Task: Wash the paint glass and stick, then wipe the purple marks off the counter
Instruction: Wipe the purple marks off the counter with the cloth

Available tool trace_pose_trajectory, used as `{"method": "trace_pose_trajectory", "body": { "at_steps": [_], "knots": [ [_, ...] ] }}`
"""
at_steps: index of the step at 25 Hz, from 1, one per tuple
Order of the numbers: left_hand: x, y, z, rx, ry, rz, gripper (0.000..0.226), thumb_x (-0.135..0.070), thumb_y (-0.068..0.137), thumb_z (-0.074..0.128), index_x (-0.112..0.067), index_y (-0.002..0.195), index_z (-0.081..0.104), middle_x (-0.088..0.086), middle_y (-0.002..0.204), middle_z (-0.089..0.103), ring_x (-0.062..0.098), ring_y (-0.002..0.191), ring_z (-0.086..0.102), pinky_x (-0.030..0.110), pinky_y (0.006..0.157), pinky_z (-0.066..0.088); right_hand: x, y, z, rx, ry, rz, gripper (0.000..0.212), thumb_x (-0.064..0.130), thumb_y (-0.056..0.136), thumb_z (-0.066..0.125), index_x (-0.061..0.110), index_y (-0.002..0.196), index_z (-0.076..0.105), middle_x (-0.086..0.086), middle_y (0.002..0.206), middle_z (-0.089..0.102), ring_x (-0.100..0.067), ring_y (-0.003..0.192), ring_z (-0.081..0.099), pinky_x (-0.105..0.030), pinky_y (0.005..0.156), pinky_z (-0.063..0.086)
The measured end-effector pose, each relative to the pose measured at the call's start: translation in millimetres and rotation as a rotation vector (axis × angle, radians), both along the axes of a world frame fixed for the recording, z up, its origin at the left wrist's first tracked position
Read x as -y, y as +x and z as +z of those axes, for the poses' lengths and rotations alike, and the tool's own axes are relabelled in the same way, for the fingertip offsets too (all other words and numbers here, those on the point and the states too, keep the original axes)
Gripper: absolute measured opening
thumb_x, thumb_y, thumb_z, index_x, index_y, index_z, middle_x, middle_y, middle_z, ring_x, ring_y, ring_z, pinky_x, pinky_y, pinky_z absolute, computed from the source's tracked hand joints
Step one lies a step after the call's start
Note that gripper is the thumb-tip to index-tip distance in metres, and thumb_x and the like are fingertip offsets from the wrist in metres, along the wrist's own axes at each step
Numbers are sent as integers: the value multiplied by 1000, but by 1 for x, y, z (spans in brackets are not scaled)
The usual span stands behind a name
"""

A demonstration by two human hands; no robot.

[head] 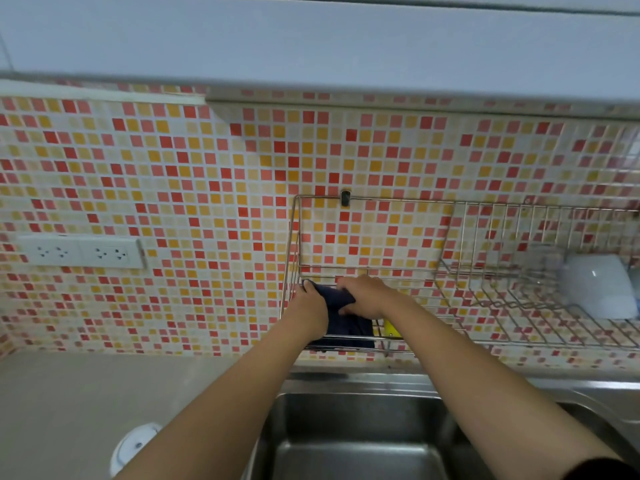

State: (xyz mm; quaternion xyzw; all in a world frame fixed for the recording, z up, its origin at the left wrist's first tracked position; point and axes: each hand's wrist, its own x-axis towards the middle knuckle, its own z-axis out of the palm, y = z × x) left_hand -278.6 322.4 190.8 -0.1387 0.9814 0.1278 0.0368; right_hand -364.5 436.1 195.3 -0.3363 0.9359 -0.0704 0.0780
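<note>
Both my hands reach up to the wire rack (381, 202) fixed to the tiled wall above the sink. My left hand (310, 306) and my right hand (365, 294) both grip a dark blue cloth (349, 325) that lies over the rack's left lower shelf. The cloth hangs down over the shelf's front wires. No paint glass, stick or purple marks are in view. The grey counter (86, 393) shows at the lower left.
A steel sink (356, 441) lies below my arms. A white upturned cup (599, 285) sits in the rack at the right. Something yellow (393, 329) is behind the cloth. A double socket (83, 252) is on the wall; a white round object (133, 445) rests on the counter.
</note>
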Motion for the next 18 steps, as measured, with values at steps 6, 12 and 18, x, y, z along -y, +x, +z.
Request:
{"method": "trace_pose_trajectory", "body": {
  "at_steps": [6, 12, 18],
  "knots": [
    [3, 4, -6, -136, 158, -21, 83, -14, 96, 46, -10, 147, -18, 24, 155, 12, 36, 133, 39, 39, 104, 39, -7, 15, 20, -142, 2, 98, 9, 23, 90, 55, 31, 94, 53, 2, 108, 53, -21, 110, 35, -44, 87, 25],
    [1, 12, -3, -426, 209, -105, 29, -19, 93, 51, -7, 119, 45, 17, 120, 47, 31, 98, 55, 31, 77, 44, -29, 22, 36, 103, -465, 143, 23, 15, 84, 68, 28, 98, 57, -7, 97, 58, -23, 89, 55, -32, 75, 45],
    [13, 52, 51, -639, 886, -133, 24, -10, 84, 65, -15, 95, 43, 8, 88, 57, 22, 81, 59, 34, 65, 50, -45, 52, 64, 136, -1031, -67, 43, 22, 74, 78, 24, 109, 52, 1, 95, 62, -15, 91, 62, -23, 71, 53]
  ]
}}
